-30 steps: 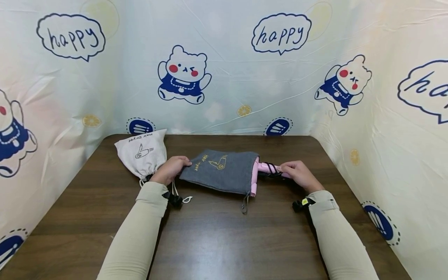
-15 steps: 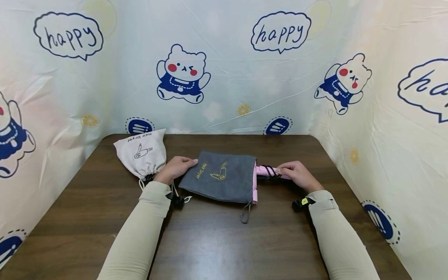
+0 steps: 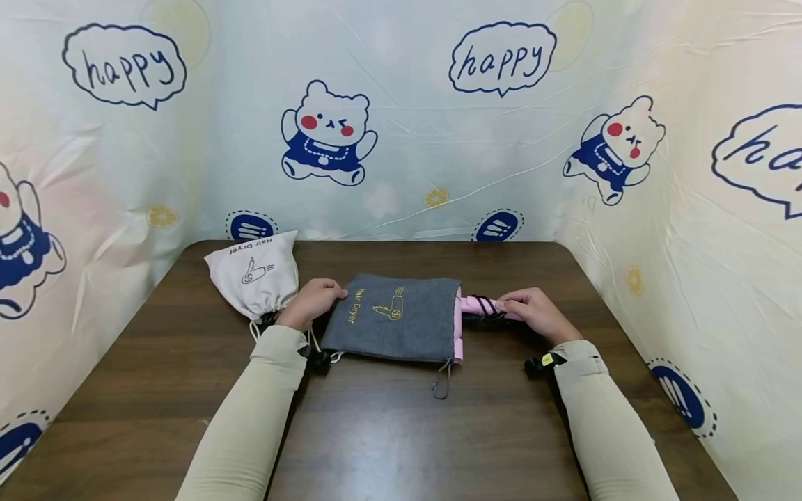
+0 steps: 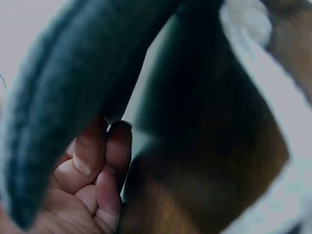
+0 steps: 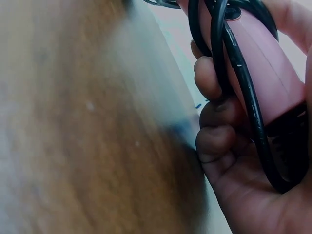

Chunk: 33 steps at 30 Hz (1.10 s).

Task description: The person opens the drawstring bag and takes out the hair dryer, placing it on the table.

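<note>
A dark grey drawstring pouch (image 3: 422, 323) with yellow "Hair Dryer" print lies in the middle of the head view. My left hand (image 3: 311, 304) pinches its closed left end; in the left wrist view the curled fingers (image 4: 90, 156) show beside the cloth (image 4: 73, 73). Out of the pouch's right-hand mouth sticks a pink hair dryer (image 3: 458, 341), its head mostly hidden inside. Black cord (image 3: 485, 306) is wound about its handle. My right hand (image 3: 539, 314) grips that handle near the end, and the right wrist view shows fingers around the pink handle (image 5: 265, 63) and cord.
A white drawstring pouch (image 3: 257, 271), also printed "Hair Dryer", lies at the back left, its cords by my left wrist. A grey drawstring loop (image 3: 441, 383) hangs from the grey pouch's mouth. Printed cloth (image 3: 401, 139) walls the brown table (image 3: 401, 431) at the back and sides.
The grey pouch has shifted toward me and its printed face lies flatter. My left hand moved right, then slightly back left with the pouch's end. The right hand barely moved.
</note>
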Each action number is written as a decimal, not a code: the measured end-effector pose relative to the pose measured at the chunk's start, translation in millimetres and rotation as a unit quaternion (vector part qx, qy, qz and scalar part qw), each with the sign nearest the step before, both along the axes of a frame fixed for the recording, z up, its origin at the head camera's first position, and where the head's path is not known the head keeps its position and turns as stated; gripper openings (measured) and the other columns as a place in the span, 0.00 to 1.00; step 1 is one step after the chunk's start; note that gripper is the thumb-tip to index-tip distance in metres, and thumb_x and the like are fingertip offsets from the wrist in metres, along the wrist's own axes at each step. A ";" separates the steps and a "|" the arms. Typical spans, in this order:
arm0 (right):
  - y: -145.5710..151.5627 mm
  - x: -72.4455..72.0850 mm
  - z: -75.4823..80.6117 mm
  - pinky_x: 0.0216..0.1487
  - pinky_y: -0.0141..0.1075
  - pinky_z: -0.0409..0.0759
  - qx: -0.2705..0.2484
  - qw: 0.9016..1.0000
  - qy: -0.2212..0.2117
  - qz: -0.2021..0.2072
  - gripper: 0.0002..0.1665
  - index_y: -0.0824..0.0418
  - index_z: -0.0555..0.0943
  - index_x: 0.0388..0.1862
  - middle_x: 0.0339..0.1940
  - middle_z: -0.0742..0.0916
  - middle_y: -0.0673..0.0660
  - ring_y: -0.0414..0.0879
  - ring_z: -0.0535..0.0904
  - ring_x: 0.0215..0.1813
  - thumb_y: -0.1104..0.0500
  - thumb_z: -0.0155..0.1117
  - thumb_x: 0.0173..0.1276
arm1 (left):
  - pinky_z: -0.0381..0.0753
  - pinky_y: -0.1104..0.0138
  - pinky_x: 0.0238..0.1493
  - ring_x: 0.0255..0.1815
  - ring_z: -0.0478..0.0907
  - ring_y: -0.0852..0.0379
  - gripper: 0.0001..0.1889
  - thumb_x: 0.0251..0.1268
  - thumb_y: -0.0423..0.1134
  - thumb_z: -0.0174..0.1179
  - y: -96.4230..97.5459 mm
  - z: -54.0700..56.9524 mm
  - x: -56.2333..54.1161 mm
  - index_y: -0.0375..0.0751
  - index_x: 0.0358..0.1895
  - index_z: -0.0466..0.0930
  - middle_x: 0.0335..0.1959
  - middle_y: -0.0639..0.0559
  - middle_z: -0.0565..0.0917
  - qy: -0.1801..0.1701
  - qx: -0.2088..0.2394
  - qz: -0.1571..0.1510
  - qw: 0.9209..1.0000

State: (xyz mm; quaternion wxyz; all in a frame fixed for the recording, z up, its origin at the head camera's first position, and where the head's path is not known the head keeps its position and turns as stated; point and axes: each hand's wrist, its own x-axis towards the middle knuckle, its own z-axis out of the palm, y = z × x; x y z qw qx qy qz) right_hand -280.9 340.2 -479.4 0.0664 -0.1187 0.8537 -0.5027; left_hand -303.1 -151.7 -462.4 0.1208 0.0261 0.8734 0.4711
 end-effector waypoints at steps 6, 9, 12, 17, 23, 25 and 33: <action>4.4 -1.6 -1.5 0.48 0.30 0.84 0.012 1.000 0.007 -0.003 0.18 0.64 0.90 0.49 0.49 0.90 0.62 0.42 0.85 0.46 0.51 0.68 0.73 | 0.68 0.57 0.44 0.40 0.72 0.47 0.16 0.82 0.43 0.50 1.2 3.0 0.8 0.40 0.34 0.81 0.56 0.41 0.82 -0.001 -0.019 -0.001 1.000; 4.8 -1.9 -1.6 0.49 0.30 0.84 0.009 1.000 0.002 -0.003 0.18 0.65 0.89 0.50 0.50 0.90 0.63 0.41 0.85 0.47 0.51 0.68 0.74 | 0.70 0.56 0.48 0.53 0.75 0.46 0.17 0.83 0.43 0.46 1.1 4.5 1.4 0.40 0.46 0.85 0.64 0.40 0.80 0.007 -0.034 -0.007 0.999; 4.5 -1.1 -0.5 0.50 0.31 0.85 0.001 1.000 -0.007 -0.004 0.19 0.66 0.89 0.52 0.52 0.89 0.64 0.40 0.86 0.48 0.52 0.68 0.74 | 0.71 0.57 0.44 0.45 0.76 0.47 0.18 0.83 0.43 0.45 2.2 4.4 1.8 0.40 0.49 0.85 0.58 0.39 0.81 0.018 -0.045 -0.008 0.999; 4.4 -0.2 1.5 0.52 0.32 0.85 0.008 1.000 -0.009 -0.007 0.20 0.67 0.88 0.54 0.54 0.89 0.65 0.40 0.85 0.49 0.52 0.67 0.75 | 0.67 0.60 0.32 0.24 0.61 0.53 0.17 0.82 0.42 0.47 4.0 1.3 -0.2 0.41 0.37 0.82 0.42 0.42 0.79 0.022 -0.046 -0.008 0.999; 5.2 0.5 3.4 0.52 0.32 0.85 0.025 1.000 -0.008 -0.011 0.21 0.66 0.88 0.54 0.54 0.89 0.64 0.43 0.85 0.50 0.50 0.67 0.75 | 0.66 0.61 0.26 0.18 0.58 0.55 0.19 0.82 0.44 0.48 5.9 0.6 -1.6 0.45 0.25 0.70 0.27 0.49 0.74 0.010 -0.036 -0.005 0.999; 5.8 -0.1 3.3 0.52 0.32 0.85 0.026 1.000 -0.009 -0.011 0.22 0.66 0.88 0.54 0.54 0.89 0.64 0.44 0.85 0.50 0.50 0.67 0.75 | 0.65 0.61 0.24 0.16 0.56 0.55 0.20 0.81 0.45 0.48 6.8 0.8 -1.4 0.46 0.24 0.67 0.20 0.51 0.67 0.006 -0.035 0.000 0.999; 7.1 -2.4 2.3 0.53 0.32 0.85 0.024 1.000 -0.010 -0.010 0.21 0.66 0.88 0.54 0.55 0.89 0.65 0.44 0.85 0.51 0.50 0.66 0.75 | 0.64 0.62 0.22 0.15 0.55 0.56 0.21 0.81 0.47 0.46 8.5 0.5 -0.4 0.47 0.23 0.63 0.16 0.55 0.62 0.004 -0.037 0.010 0.999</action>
